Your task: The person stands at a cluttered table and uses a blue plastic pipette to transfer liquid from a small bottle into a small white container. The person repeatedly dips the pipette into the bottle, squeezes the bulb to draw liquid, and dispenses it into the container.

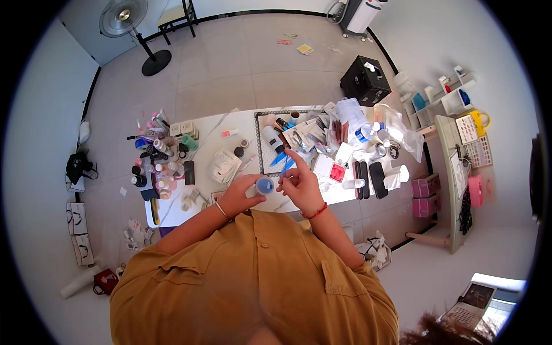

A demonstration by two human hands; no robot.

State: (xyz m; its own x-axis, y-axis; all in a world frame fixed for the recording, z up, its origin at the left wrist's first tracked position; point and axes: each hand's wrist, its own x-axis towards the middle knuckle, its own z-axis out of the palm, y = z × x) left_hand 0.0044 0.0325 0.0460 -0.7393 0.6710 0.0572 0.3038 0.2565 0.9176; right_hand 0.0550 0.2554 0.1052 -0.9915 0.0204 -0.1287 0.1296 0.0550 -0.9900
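My left hand [238, 195] grips a small round container [264, 186] just above the table's near edge; blue shows at its top. Between the fingers of my right hand [304, 186] is a thin blue stick [284, 169], and the index finger points up and away. The two hands are apart, the container left of the stick. Beyond them, more slender blue sticks [278, 159] lie by a white bottle with a dark cap [272, 139] on a lace-edged mat [264, 162]. A stack of clear-wrapped packets [225, 167] rests left of the mat.
Bottles and jars [161, 166] crowd the marble-patterned table's [207, 129] left end. Packets, a clear plastic box [350, 113], an open white case [323, 166] and dark cases [379, 180] fill the right. A black trolley case [364, 79] and a pedestal fan [156, 62] stand beyond.
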